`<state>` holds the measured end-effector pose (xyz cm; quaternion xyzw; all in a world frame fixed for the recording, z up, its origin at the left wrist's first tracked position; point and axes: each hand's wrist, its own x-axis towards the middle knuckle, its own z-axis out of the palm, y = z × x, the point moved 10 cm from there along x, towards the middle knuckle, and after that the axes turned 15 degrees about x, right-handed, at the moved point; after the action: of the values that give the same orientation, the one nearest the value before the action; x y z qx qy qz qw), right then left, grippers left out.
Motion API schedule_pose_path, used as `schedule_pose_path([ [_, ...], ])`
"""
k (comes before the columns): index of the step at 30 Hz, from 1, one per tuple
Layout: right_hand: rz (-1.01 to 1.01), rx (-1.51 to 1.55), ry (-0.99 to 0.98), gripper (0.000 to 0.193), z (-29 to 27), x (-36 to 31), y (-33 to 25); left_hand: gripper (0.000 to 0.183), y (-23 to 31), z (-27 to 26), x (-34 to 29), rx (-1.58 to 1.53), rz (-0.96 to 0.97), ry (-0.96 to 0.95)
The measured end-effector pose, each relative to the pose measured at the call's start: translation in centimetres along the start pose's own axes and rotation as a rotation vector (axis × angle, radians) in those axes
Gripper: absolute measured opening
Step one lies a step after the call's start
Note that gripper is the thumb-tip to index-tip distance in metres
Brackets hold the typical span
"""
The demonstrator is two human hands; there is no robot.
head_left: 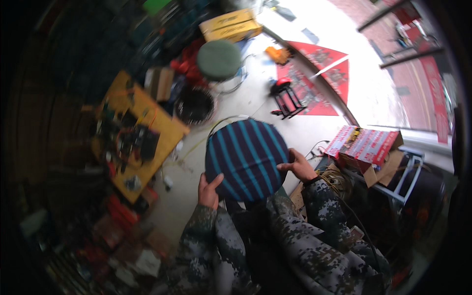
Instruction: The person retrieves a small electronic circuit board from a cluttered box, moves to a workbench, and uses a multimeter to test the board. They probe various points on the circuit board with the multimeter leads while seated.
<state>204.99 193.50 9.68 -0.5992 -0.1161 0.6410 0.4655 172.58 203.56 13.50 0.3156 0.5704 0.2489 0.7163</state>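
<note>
A round, padded striped cushion (247, 160), dark navy with teal bands, is held flat in front of my lap. Its underside is hidden, so I cannot tell whether stool legs are attached. My left hand (209, 191) grips its lower left edge, thumb on top and the other fingers mostly out of sight beneath. On the right edge, my right hand (299, 167) has its thumb laid over the cloth and fingers wrapped around the side. Both forearms wear camouflage sleeves. Beyond the cushion stands a round stool (219, 60) with a green seat.
A yellow-topped workbench (169, 132) with tools and parts stands left, beside a dark bin (194, 104). A black-and-red frame (287, 101) sits on the floor near a red mat (322, 101). At right is a red-and-white carton (365, 145) by coiled cable (334, 180). A yellow box (231, 25) lies behind.
</note>
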Motion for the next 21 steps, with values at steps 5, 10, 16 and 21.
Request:
schedule_pose_path([
  [5, 0.037, -0.136, -0.080, 0.055, 2.8, 3.0, 4.5, 0.072, -6.5, -6.2, -0.7, 0.032, -0.106, 0.099],
  [10, 0.107, -0.306, -0.199, 0.057, 14.2, 6.6, 13.2, 0.093, -13.9, -21.0, -1.9, 0.095, -0.318, 0.259],
  [16, 0.123, -0.562, -0.312, 0.056, 27.1, 9.9, 23.9, 0.093, -25.0, -36.0, -4.4, -0.079, -0.424, 0.350],
  [21, 0.217, -0.761, -0.398, 0.058, 39.9, 15.8, 36.3, 0.086, -32.4, -51.5, -3.8, 0.121, -0.479, 0.535],
])
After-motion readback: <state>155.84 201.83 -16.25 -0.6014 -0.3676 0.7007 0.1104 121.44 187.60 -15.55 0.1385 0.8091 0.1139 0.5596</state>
